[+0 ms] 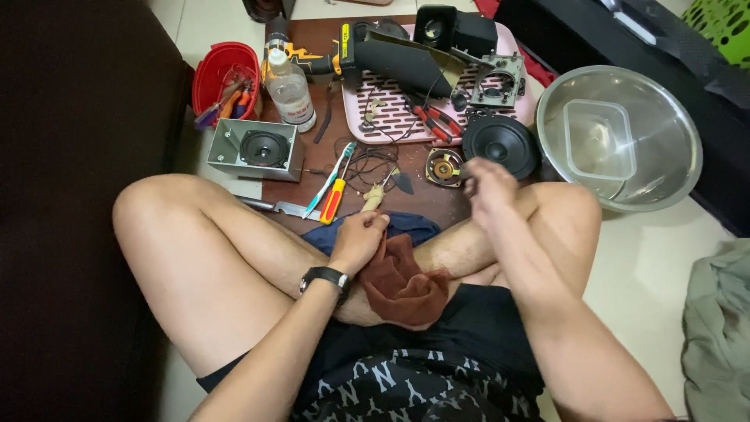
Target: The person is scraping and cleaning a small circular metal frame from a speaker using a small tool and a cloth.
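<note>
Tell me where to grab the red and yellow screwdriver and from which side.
Grip the screwdriver by its thick red-and-yellow handle, the end nearest the knees. Come from above, probably with the left hand, which is closest. It lies flat on the board beside a toothbrush, so pinch across the handle.

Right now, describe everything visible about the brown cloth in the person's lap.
The brown cloth looks like soft, thick fabric, rust-brown and crumpled into loose folds. It lies draped over the crossed legs, below the low wooden table. The left hand grips its upper edge; the right hand is clear of it.
</note>
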